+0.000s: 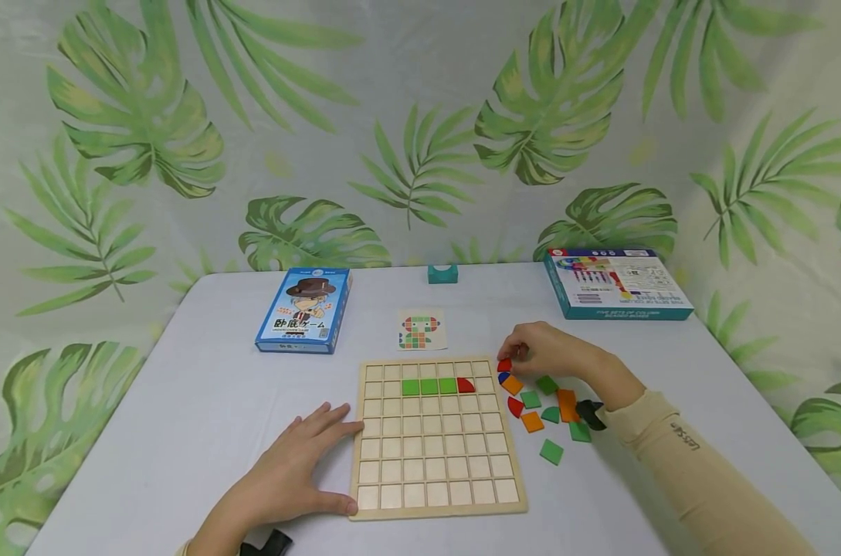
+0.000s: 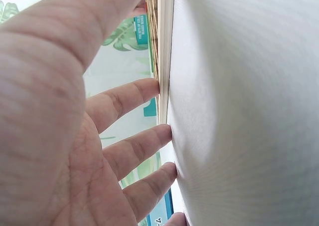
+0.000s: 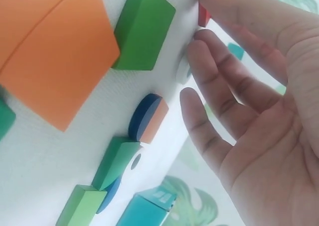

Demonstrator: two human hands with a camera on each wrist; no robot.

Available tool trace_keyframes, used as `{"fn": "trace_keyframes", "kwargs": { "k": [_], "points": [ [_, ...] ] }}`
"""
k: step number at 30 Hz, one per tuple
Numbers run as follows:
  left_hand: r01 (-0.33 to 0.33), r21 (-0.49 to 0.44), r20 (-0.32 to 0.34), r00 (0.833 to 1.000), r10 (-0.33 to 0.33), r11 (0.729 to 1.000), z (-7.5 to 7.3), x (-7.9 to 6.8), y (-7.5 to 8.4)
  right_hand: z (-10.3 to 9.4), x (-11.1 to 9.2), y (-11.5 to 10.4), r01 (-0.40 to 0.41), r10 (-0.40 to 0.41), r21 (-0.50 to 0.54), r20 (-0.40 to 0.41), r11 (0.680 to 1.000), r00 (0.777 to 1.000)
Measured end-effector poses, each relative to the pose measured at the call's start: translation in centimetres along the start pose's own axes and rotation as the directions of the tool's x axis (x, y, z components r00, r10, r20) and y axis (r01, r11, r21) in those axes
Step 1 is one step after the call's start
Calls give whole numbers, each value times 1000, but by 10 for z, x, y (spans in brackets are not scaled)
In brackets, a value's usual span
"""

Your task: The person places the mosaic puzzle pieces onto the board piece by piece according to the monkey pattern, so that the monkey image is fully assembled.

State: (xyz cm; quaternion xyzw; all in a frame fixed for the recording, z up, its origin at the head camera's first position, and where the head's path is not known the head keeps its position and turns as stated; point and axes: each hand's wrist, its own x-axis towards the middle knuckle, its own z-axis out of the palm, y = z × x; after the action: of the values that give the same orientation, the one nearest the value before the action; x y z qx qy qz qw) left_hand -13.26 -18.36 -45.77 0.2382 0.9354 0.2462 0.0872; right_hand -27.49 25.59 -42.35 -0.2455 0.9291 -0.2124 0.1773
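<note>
A wooden grid board (image 1: pixel 441 513) lies on the table, with green squares (image 1: pixel 428 386) and a red quarter-circle (image 1: pixel 465 384) in its second row. My left hand (image 1: pixel 288 467) rests at the board's left side, fingers spread; in the left wrist view, fingertips (image 2: pixel 152 88) meet the edge. Beyond the board's upper right corner, my right hand (image 1: pixel 548 351) pinches a red quarter-circle tile (image 1: pixel 504 366). The right wrist view shows only a sliver of that red tile (image 3: pixel 203 15) by the fingertips, the rest hidden. The other fingers of this hand are loosely bent.
Loose tiles lie right of the board, among them an orange square (image 1: pixel 532 422), a green square (image 1: pixel 551 452) and a red quarter-circle (image 1: pixel 515 407). A pattern card (image 1: pixel 434 330) lies behind the board. Farther back are a blue box (image 1: pixel 303 310), a teal block (image 1: pixel 442 275) and a flat game box (image 1: pixel 622 286).
</note>
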Motion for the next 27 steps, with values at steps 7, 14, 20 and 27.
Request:
{"fn": "trace_keyframes", "kwargs": {
  "k": [7,14,20,27],
  "points": [
    [-3,0,-3,1000,3,1000,0,0,0,1,2,0,0,0,-1,-12,1000,1000],
    [3,-2,3,1000,-3,1000,0,0,1,1,4,0,-2,1,-12,-28,1000,1000],
    [3,-3,4,1000,-3,1000,-1,1,1,-2,6,-3,8,-8,-5,-37,1000,999],
    [6,0,7,1000,-6,1000,1,2,-2,-7,8,-5,-29,29,-18,-26,999,999]
  ]
}}
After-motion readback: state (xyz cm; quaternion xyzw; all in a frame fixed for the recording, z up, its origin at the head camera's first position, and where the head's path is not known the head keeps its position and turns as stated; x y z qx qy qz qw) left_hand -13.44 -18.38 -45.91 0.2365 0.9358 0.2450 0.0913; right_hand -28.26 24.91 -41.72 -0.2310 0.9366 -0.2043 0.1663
